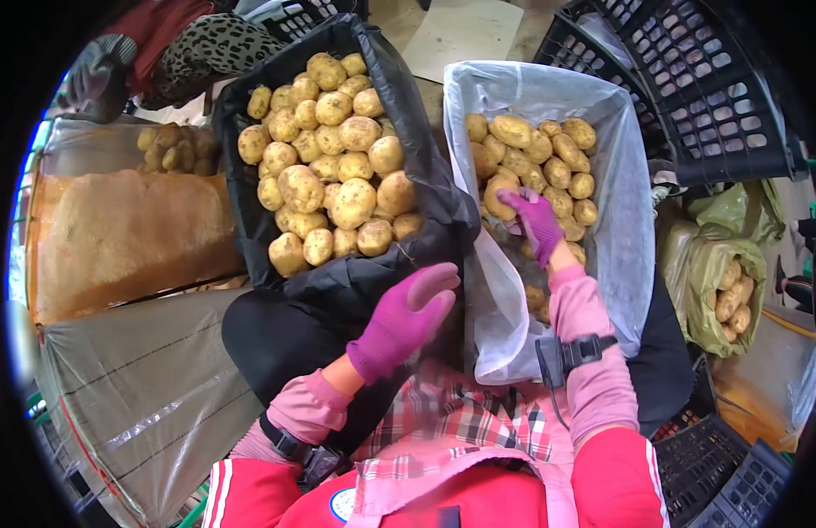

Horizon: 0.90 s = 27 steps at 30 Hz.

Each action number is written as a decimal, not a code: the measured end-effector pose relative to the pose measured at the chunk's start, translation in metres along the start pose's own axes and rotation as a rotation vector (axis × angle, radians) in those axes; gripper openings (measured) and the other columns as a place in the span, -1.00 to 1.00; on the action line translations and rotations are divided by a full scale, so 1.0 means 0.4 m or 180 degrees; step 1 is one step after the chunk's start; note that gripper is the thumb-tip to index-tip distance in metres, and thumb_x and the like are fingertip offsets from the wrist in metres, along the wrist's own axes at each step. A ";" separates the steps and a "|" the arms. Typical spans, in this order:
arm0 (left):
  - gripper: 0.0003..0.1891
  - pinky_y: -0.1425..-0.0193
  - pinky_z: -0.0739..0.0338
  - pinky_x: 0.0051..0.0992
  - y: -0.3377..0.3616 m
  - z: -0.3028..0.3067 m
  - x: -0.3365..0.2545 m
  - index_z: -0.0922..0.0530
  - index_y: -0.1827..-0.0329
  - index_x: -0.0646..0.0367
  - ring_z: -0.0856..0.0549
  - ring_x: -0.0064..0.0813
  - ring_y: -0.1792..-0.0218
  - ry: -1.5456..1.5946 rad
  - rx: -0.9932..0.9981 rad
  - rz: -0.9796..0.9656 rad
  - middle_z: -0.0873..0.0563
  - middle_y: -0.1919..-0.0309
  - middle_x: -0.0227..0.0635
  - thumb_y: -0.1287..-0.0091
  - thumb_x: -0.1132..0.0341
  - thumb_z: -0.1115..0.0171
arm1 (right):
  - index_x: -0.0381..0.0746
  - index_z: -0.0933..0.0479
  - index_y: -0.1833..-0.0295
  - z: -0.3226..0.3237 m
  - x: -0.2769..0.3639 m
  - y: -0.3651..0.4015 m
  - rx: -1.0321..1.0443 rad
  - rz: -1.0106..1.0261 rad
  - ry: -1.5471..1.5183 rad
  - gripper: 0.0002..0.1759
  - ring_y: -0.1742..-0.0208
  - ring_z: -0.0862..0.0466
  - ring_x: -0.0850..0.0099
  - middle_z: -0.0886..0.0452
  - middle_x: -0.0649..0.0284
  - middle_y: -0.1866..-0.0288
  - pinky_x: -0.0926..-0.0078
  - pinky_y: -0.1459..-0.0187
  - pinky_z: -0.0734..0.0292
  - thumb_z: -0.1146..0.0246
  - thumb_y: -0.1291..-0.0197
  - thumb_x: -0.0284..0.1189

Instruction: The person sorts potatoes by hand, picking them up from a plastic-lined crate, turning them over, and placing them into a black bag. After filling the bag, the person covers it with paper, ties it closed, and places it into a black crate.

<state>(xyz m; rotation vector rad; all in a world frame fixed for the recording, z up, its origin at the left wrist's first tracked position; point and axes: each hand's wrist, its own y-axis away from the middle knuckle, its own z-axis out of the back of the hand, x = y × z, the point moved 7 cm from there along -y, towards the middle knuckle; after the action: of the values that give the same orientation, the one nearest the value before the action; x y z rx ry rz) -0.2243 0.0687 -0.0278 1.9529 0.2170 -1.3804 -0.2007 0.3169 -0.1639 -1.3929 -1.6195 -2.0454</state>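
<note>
My right hand [536, 222], in a purple glove, reaches into a crate lined with white cloth [632, 220]. Its fingers and thumb are closed on a potato [499, 195] at the left side of that crate. Several other potatoes [558, 172] lie heaped around it, mostly toward the far end. My left hand [406, 319], gloved in purple too, hangs over my lap near the front edge of a crate lined with black cloth [329, 304]. Its fingers are stretched out, the thumb stands apart, and nothing is in it. Yellow-brown potatoes [333, 167] fill the black-lined crate.
Black plastic crates [703, 79] stand at the far right. Below them is a green bag [690, 264] with potatoes showing at its mouth. On the left lie an orange mesh sack [135, 229] and a grey covered stack [153, 378]. Another person's gloved hand [95, 75] shows at upper left.
</note>
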 end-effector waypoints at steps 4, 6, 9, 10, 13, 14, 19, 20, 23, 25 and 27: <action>-0.50 -0.10 -0.59 -0.48 0.012 -0.023 -0.039 -0.32 -0.44 0.23 -0.68 -0.46 -0.02 0.0315 0.0252 0.0235 -0.63 -0.16 -0.19 -0.55 0.15 -0.06 | -0.26 -0.44 -0.28 -0.008 0.173 0.297 0.0469 0.0737 -0.1301 -0.33 0.20 -0.70 0.44 -0.61 0.23 0.00 0.61 0.26 -0.56 -0.29 -0.23 -0.01; -0.46 -0.04 -0.59 -0.48 0.022 -0.038 -0.048 -0.28 -0.47 0.20 -0.68 -0.50 0.06 0.0423 0.0437 0.0290 -0.64 -0.11 -0.20 -0.57 0.06 0.01 | -0.28 -0.38 -0.36 -0.039 0.202 0.390 0.0815 0.0919 -0.1089 -0.28 0.14 -0.69 0.45 -0.60 0.23 -0.06 0.60 0.23 -0.58 -0.30 -0.24 -0.03; -0.40 0.05 -0.63 -0.48 0.033 -0.054 -0.051 -0.22 -0.50 0.12 -0.72 -0.43 0.16 0.0865 0.0816 0.0621 -0.67 -0.06 -0.16 -0.57 -0.08 0.13 | -0.29 -0.32 -0.43 -0.100 0.231 0.494 0.0811 0.1275 -0.0449 -0.23 0.07 -0.66 0.49 -0.58 0.24 -0.12 0.59 0.15 -0.59 -0.34 -0.24 -0.09; -0.38 0.08 -0.65 -0.47 0.040 -0.059 -0.050 -0.20 -0.51 0.09 -0.74 -0.39 0.19 0.1066 0.0955 0.0779 -0.68 -0.04 -0.14 -0.57 -0.13 0.17 | -0.30 -0.30 -0.45 -0.124 0.234 0.514 0.0726 0.1399 -0.0190 -0.21 0.05 -0.64 0.51 -0.57 0.24 -0.14 0.60 0.12 -0.59 -0.36 -0.23 -0.11; -0.22 0.13 -0.66 -0.46 0.045 -0.046 -0.038 -0.21 -0.50 0.04 -0.75 -0.36 0.26 0.1562 0.1388 0.0833 -0.70 0.02 -0.10 -0.46 -0.38 0.29 | -0.28 -0.33 -0.45 -0.185 0.194 0.517 0.0739 0.1645 -0.0300 -0.22 -0.10 -0.57 0.55 -0.54 0.25 -0.23 0.59 -0.02 -0.54 -0.44 -0.14 -0.34; -0.19 0.13 -0.67 -0.45 0.045 -0.045 -0.031 -0.22 -0.49 0.04 -0.75 -0.36 0.26 0.1810 0.1623 0.0828 -0.70 0.03 -0.11 -0.44 -0.41 0.29 | -0.28 -0.35 -0.44 -0.196 0.186 0.525 0.0774 0.1747 -0.0352 -0.24 -0.13 -0.57 0.55 -0.53 0.25 -0.25 0.57 -0.06 -0.54 -0.45 -0.12 -0.39; -0.25 0.05 -0.67 -0.52 0.074 -0.038 -0.114 -0.10 -0.57 0.05 -0.72 -0.41 0.09 0.0808 0.1359 0.0091 -0.59 -0.17 -0.18 -0.50 -0.26 0.18 | -0.33 -0.36 -0.41 -0.218 0.178 0.581 0.1023 0.1711 -0.0932 -0.29 -0.44 -0.42 0.27 -0.41 0.06 -0.42 0.40 -0.38 -0.35 -0.39 -0.14 -0.42; -0.28 -0.03 -0.67 -0.49 0.073 -0.030 -0.130 -0.04 -0.60 0.04 -0.69 -0.40 -0.02 0.0128 0.1299 -0.0559 -0.50 -0.28 -0.18 -0.52 -0.16 0.08 | -0.33 -0.34 -0.42 -0.218 0.180 0.583 0.0872 0.1775 -0.0832 -0.26 -0.43 -0.42 0.27 -0.41 0.06 -0.43 0.39 -0.39 -0.33 -0.40 -0.14 -0.39; -0.19 -0.27 -0.58 -0.34 0.085 -0.050 -0.141 0.05 -0.62 0.00 -0.52 -0.36 -0.29 0.1542 0.1510 -0.0270 -0.28 -0.43 -0.23 -0.45 0.04 -0.19 | -0.33 -0.24 -0.49 -0.222 0.180 0.586 0.0572 0.1895 -0.0142 -0.12 -0.36 -0.47 0.31 -0.39 0.07 -0.42 0.41 -0.34 -0.36 -0.45 -0.15 -0.21; -0.15 -0.29 -0.56 -0.30 0.094 -0.058 -0.152 0.05 -0.62 0.00 -0.50 -0.34 -0.32 0.1581 0.1534 -0.0227 -0.29 -0.42 -0.25 -0.41 0.02 -0.25 | -0.34 -0.26 -0.48 -0.219 0.180 0.592 0.0499 0.1870 -0.0016 -0.12 -0.31 -0.49 0.36 -0.42 0.11 -0.39 0.44 -0.29 -0.41 -0.44 -0.17 -0.14; -0.08 -0.32 -0.53 -0.24 0.100 -0.050 -0.152 0.03 -0.62 -0.01 -0.44 -0.33 -0.37 0.1525 0.1491 -0.0204 -0.29 -0.42 -0.27 -0.33 0.00 -0.34 | -0.36 -0.36 -0.41 -0.228 0.205 0.601 0.0362 0.2041 0.0339 -0.22 -0.20 -0.55 0.43 -0.51 0.15 -0.29 0.48 -0.19 -0.48 -0.35 -0.27 -0.05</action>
<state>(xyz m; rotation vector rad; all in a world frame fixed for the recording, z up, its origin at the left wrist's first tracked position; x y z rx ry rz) -0.2135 0.0684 0.0470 2.6783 0.1894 -1.0411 -0.1417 0.1787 0.0602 -1.4814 -1.0367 -1.5907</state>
